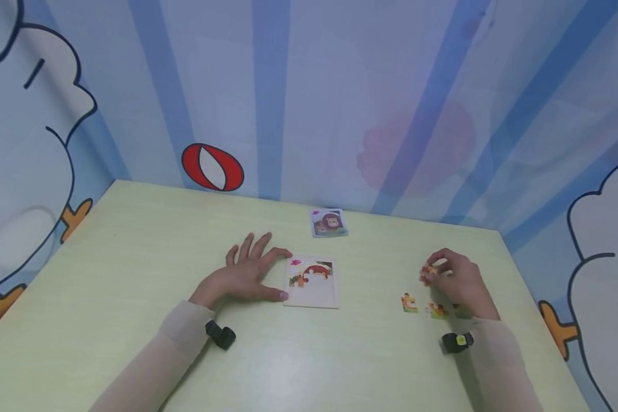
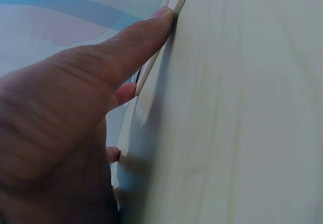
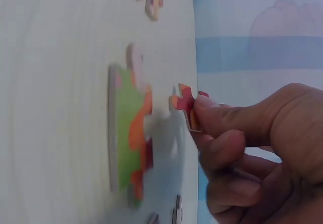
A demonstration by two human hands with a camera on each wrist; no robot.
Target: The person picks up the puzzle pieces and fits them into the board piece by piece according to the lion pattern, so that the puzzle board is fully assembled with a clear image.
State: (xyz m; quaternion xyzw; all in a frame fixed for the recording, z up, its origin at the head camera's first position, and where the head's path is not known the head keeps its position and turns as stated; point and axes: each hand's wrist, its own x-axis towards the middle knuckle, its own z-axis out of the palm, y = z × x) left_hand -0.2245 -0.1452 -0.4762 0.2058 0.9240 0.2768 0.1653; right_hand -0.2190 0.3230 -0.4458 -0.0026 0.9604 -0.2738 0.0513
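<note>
A square puzzle tray [image 1: 311,297] lies flat on the table with a few puzzle pieces fitted along its top and left side. My left hand [image 1: 244,277] touches the tray's left edge with thumb and forefinger, its fingers spread. In the left wrist view the thumb [image 2: 136,42] presses against the tray's side. At the right, my right hand [image 1: 460,280] pinches a red and orange puzzle piece [image 3: 185,103] between thumb and fingers, just off the table. Below it lie loose pieces: an orange one [image 1: 409,302] and a green and orange one [image 1: 436,311]. Another is partly hidden under the hand.
A small lion picture card [image 1: 329,222] lies behind the tray near the table's back edge. A printed cloth backdrop [image 1: 319,103] rises behind the pale wooden table [image 1: 288,360]. Each wrist wears a small black camera.
</note>
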